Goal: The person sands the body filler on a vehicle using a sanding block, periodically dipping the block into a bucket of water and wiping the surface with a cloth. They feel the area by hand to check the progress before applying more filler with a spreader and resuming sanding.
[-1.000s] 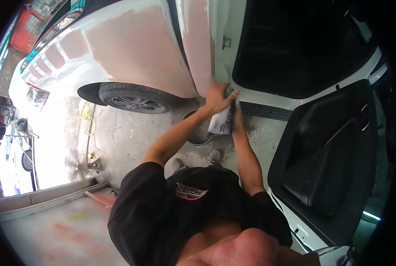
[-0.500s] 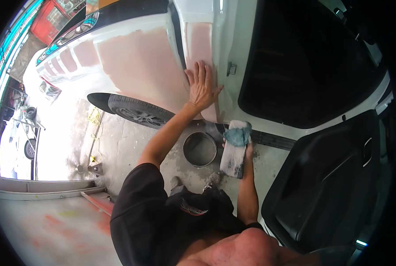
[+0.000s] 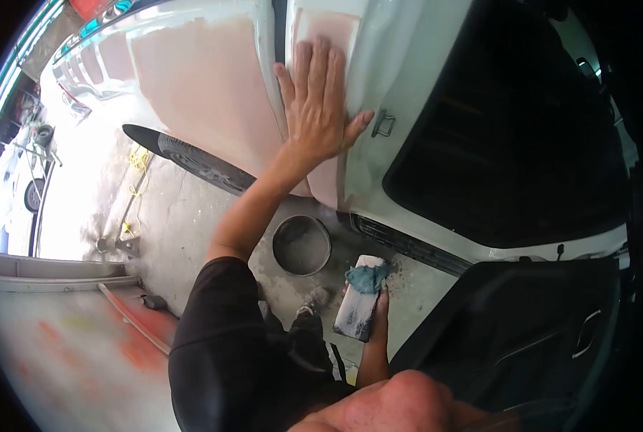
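My left hand lies flat on the car's narrow body pillar, over a dull pinkish patch. Its fingers are straight and slightly spread, with the thumb out toward a metal door striker. Lower down, away from the car body, my right hand grips a long sanding block with a pale, dusty face and dark edge. A crumpled blue-green cloth sits across the block's upper part. Most of the right fingers are hidden behind the block.
A round dark tub stands on the concrete floor near my feet. Left of the pillar is a white fender with a large pinkish patch, above a wheel. A black interior panel fills the lower right. A yellow cord lies on the floor.
My left hand has slid up the pillar, still flat on it. My right hand has lowered the block and cloth toward my body. The view has shifted a little.
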A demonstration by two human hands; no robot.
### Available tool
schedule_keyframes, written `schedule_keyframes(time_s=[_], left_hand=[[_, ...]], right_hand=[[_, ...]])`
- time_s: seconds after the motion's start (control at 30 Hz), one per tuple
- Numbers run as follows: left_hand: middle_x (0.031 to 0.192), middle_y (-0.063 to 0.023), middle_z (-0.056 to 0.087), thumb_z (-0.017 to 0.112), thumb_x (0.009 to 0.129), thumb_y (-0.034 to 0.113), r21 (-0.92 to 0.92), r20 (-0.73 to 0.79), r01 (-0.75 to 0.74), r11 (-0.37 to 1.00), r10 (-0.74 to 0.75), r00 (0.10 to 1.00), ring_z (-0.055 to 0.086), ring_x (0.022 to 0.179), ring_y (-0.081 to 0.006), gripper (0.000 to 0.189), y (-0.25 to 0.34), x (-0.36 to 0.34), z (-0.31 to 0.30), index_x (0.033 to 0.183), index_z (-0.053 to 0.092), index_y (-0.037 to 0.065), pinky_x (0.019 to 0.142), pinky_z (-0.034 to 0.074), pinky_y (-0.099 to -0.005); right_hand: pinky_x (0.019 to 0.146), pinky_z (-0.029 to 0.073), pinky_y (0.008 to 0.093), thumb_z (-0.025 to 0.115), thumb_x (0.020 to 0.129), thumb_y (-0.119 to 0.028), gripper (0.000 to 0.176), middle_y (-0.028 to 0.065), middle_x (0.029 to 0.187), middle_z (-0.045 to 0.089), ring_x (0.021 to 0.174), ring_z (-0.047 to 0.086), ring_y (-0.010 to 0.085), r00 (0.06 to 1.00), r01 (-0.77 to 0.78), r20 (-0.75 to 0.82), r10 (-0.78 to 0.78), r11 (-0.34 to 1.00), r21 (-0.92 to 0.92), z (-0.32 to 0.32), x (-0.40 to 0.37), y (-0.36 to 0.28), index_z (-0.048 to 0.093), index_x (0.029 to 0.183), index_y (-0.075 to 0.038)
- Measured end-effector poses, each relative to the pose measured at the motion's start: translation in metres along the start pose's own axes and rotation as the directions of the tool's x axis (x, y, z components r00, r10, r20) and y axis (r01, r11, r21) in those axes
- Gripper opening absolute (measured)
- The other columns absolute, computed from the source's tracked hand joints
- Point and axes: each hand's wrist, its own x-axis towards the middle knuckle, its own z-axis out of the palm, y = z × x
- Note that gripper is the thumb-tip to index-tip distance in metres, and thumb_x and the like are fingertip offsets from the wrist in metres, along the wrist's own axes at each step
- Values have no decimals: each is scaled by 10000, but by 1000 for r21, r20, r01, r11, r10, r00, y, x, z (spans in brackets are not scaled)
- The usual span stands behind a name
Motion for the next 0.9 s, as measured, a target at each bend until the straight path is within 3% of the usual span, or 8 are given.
schedule_keyframes(time_s=[0.23,0.43,0.63,0.73,0.87,0.9], left_hand=[[1642,-364,17,478,980,620,25,-48,7,1000,-6,999,-71,1532,-524,1026,5,-98,44,1586,47,-88,1160,-118,-691],[1635,-362,-111,547,961,588,5,21,82,997,-82,996,-163,1512,-532,1087,18,-159,69,1582,-40,-84,1150,-144,-696],[1625,-375,-130,643,898,587,-95,75,105,990,-98,992,-191,1501,-538,1187,39,-208,85,1570,-48,-105,1142,-154,-704],[1625,-389,-75,659,881,591,-53,-7,55,997,-55,998,-140,1506,-557,1191,30,-146,65,1567,-8,-117,1136,-151,-715],[1632,-368,104,627,904,594,33,1,41,999,-41,999,3,1539,-515,1094,13,-8,12,1576,119,-104,1169,-102,-683],[1618,-342,172,643,903,533,45,0,63,997,-63,998,88,1521,-506,1010,16,23,-4,1566,187,-77,1163,2,-682]], right_hand=[[882,582,531,385,1002,-578,714,237,1246,657,1053,677,390,999,-37,-17,37,999,3,-54,1,8,517,1409,-5],[892,579,541,387,994,-585,724,249,1245,652,1065,673,407,999,-40,-33,41,999,6,-88,-3,10,505,1421,-12],[887,581,536,396,984,-578,722,248,1220,661,1022,688,411,998,-50,-37,49,999,-20,-90,-6,12,505,1420,-13],[885,583,528,405,980,-574,721,243,1221,662,1015,692,405,998,-30,-55,31,999,14,-68,-7,13,505,1421,-12],[901,581,519,416,981,-560,711,231,1236,662,1049,684,384,999,-39,20,39,999,25,-49,-7,8,504,1426,-13],[905,580,517,420,982,-557,708,227,1242,661,1058,682,379,999,-45,21,44,998,42,-45,-7,9,504,1428,-13]])
